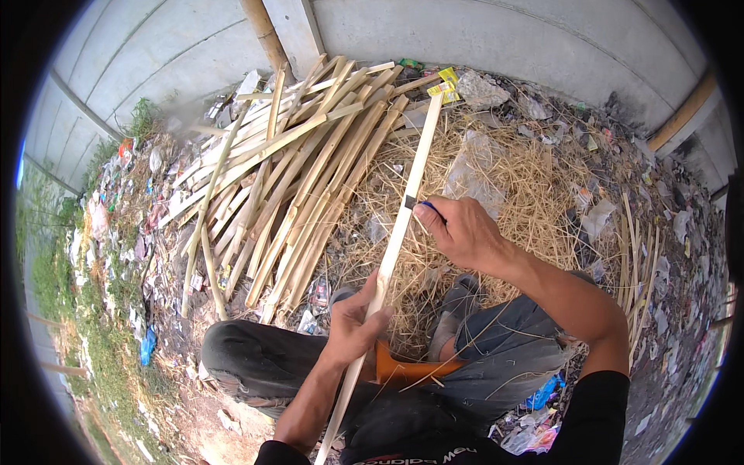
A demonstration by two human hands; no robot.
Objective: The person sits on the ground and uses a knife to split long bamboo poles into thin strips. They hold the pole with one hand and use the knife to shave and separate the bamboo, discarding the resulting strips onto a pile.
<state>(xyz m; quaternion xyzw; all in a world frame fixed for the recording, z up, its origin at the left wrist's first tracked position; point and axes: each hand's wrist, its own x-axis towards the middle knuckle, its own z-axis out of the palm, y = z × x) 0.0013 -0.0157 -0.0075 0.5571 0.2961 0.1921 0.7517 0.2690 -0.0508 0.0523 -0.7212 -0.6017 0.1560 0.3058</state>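
Note:
A long, pale bamboo strip (pixel 396 238) slants from beneath my left forearm up toward the wall. My left hand (pixel 356 319) is closed round its lower part, thumb on one side and fingers on the other. Higher up, my right hand (pixel 463 233) grips a knife with a blue handle (pixel 428 204); most of the handle is hidden in the fist. Its short dark blade (pixel 410 201) lies across the strip and touches it. An orange piece of material (pixel 411 370) lies between my legs, under the strip.
A big heap of split bamboo strips (pixel 310 170) lies ahead on the left. Straw-like shavings (pixel 527 186) cover the ground beyond my feet, around a flat grey stone (pixel 470 170). Several thin strips (pixel 639 263) lie at right. A concrete wall (pixel 496 39) stands behind, with litter along it.

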